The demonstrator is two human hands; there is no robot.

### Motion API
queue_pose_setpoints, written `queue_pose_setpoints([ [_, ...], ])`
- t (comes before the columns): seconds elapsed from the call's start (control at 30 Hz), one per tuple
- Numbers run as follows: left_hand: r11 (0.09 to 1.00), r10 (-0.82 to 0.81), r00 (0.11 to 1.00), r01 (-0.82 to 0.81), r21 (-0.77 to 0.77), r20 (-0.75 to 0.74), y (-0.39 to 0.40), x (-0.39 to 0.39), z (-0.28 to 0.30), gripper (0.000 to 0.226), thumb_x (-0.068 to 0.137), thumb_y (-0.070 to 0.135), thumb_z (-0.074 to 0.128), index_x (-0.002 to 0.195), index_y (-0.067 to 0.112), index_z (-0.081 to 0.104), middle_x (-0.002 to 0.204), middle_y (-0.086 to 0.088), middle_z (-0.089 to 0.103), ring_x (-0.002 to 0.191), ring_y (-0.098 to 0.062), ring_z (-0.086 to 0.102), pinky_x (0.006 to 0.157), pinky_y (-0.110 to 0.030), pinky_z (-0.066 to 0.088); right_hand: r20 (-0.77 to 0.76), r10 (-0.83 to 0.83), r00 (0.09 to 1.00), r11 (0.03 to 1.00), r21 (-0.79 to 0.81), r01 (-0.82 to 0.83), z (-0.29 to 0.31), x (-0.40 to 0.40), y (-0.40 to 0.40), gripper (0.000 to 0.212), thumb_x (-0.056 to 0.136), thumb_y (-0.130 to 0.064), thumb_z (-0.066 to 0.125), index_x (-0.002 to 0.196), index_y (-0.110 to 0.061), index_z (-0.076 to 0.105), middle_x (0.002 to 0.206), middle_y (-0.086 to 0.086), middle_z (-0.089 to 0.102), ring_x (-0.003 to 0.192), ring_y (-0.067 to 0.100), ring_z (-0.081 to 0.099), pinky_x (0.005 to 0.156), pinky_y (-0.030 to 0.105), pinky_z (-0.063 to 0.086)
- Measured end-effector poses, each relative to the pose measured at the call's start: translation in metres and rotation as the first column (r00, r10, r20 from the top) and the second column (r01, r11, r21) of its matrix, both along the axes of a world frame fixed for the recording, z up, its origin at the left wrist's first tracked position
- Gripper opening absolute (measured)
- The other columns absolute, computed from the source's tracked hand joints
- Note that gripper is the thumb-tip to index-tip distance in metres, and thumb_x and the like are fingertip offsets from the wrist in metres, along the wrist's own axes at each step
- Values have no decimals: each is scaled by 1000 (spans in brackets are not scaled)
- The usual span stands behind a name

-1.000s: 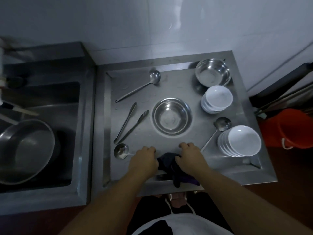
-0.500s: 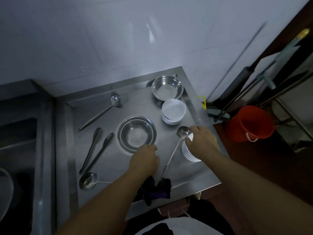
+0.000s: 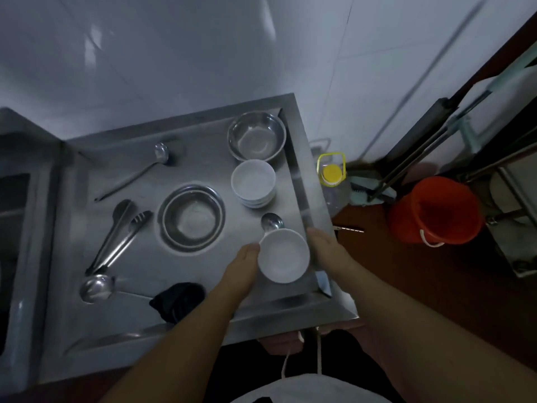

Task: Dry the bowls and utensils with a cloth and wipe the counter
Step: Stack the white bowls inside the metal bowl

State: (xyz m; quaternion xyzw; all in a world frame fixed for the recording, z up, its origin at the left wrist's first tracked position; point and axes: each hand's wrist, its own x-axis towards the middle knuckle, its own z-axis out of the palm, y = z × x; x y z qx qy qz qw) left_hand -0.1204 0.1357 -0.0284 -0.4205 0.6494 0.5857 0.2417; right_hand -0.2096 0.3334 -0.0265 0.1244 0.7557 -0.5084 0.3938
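A white bowl [image 3: 283, 255] sat near the counter's [image 3: 203, 321] right edge, toward its front right corner, clasped between both hands. The left hand [image 3: 242, 267] pressed against its left side and the right hand [image 3: 327, 251] against its right side, fingers curved around the rim; whether the bowl rested on a stack or was lifted clear could not be told. Just behind it, a ladle's [image 3: 272, 221] bowl showed, its handle hidden beneath the white bowl. A dark cloth [image 3: 177, 298] lay bunched near the front edge, left of the left forearm, held by neither hand. Beside it a second ladle [image 3: 97, 287] lay at the front left. Tongs [image 3: 119, 237] lay along the left side, and a third ladle [image 3: 136, 175] lay toward the back left. A steel bowl [image 3: 191, 218] stood at the counter's middle, a stack of white bowls [image 3: 253, 183] behind the hands near the right edge, and another steel bowl [image 3: 256, 135] at the back right corner. On the floor beyond the right edge stood a yellow-capped bottle [image 3: 331, 173] and an orange bucket [image 3: 434, 209].
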Motion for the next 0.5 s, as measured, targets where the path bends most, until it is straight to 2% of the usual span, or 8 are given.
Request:
queue_pose_setpoints([
  [0.07, 978, 187, 981, -190, 80, 41, 9, 1, -8, 37, 90, 67, 54, 108, 35, 62, 118, 1, 65, 111, -22, 62, 107, -45, 51, 161, -134, 978, 982, -109, 152, -13, 4, -1, 46, 110, -43, 49, 146, -16, 58, 151, 10, 57, 140, 29, 53, 121, 52, 39],
  [0.1, 951, 278, 958, -285, 118, 73, 12, 2, -10, 37, 95, 65, 55, 112, 33, 62, 113, 2, 66, 107, -20, 64, 102, -43, 54, 227, -172, 959, 970, -132, 205, -18, 5, -1, 49, 109, -46, 49, 148, -18, 58, 149, 11, 59, 138, 32, 55, 119, 55, 42],
  [0.2, 862, 449, 884, -468, 196, 132, 18, 8, -18, 35, 106, 54, 55, 121, 23, 64, 109, 6, 71, 103, -16, 68, 88, -37, 59, 341, -180, 923, 967, -109, 229, -24, 9, 0, 47, 105, -58, 51, 139, -29, 63, 138, 5, 64, 128, 30, 59, 106, 54, 50],
  [0.27, 839, 471, 872, -490, 238, 135, 20, 10, -23, 31, 108, 50, 53, 120, 24, 64, 109, 6, 73, 103, -15, 68, 88, -37, 58, 377, -178, 909, 964, -118, 238, -32, 11, 1, 43, 102, -61, 54, 129, -30, 68, 132, 5, 68, 122, 28, 63, 104, 54, 52],
  [0.4, 824, 481, 867, -498, 271, 132, 21, 9, -27, 30, 109, 51, 48, 115, 28, 67, 110, 4, 75, 106, -18, 69, 83, -35, 59, 409, -169, 897, 960, -138, 243, -40, 14, 0, 41, 102, -60, 55, 130, -31, 67, 132, 5, 68, 122, 27, 64, 108, 54, 52],
  [0.5, 829, 476, 873, -486, 276, 105, 24, 8, -31, 39, 109, 54, 46, 129, 25, 65, 120, -1, 75, 114, -22, 69, 93, -39, 59, 431, -189, 882, 951, -145, 274, -42, 16, 0, 37, 101, -62, 55, 122, -35, 69, 129, 4, 70, 119, 25, 65, 99, 45, 55],
])
